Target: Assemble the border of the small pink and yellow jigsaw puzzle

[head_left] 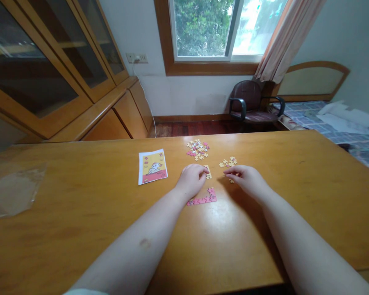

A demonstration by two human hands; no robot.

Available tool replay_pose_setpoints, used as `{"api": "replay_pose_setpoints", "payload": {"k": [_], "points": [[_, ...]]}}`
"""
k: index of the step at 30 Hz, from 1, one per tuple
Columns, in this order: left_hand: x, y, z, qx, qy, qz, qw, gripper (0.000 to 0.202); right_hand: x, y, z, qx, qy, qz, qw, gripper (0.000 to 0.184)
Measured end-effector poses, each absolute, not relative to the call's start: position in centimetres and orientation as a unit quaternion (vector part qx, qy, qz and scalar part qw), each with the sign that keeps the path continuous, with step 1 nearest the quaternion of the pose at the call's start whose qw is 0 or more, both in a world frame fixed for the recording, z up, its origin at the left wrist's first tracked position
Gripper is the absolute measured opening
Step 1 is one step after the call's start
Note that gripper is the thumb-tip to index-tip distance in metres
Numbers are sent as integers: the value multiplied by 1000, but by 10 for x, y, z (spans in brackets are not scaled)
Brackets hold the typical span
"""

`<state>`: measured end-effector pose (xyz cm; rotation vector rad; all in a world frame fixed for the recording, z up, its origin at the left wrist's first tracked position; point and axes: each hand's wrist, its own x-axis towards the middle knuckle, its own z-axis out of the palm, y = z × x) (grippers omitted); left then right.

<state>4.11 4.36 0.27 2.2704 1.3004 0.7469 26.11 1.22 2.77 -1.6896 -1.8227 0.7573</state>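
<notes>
My left hand rests on the table with its fingers curled at a small joined strip of yellow puzzle pieces, partly hidden by the hand. Just below it lies a joined L-shaped strip of pink puzzle pieces. To the right, my right hand hovers low with thumb and fingers pinched together at what looks like a small yellow puzzle piece, mostly covered by the fingertips. Beyond that hand is a small group of loose yellow pieces. A bigger pile of mixed pieces sits farther back.
A picture card with a white animal on yellow and pink lies left of my hands. Clear plastic wrapping is at the left of the wooden table. Past the far edge stand a cabinet, an armchair and a bed.
</notes>
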Motion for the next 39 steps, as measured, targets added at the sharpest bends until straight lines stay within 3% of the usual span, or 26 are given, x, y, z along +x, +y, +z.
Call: {"api": "replay_pose_setpoints", "payload": {"k": [5, 10, 14, 31, 39], "points": [[40, 38, 8, 838, 448, 248, 189, 24, 248, 10, 24, -559, -731, 303, 248, 16], [39, 31, 13, 874, 407, 182, 194, 64, 241, 8, 19, -565, -703, 354, 249, 18], [39, 29, 15, 883, 408, 140, 187, 79, 233, 7, 18, -561, -700, 370, 241, 17], [39, 30, 13, 887, 421, 93, 167, 91, 222, 10, 12, -563, -716, 345, 226, 17], [38, 36, 5, 861, 481, 61, 153, 114, 223, 11, 6, -559, -735, 318, 214, 17]]}}
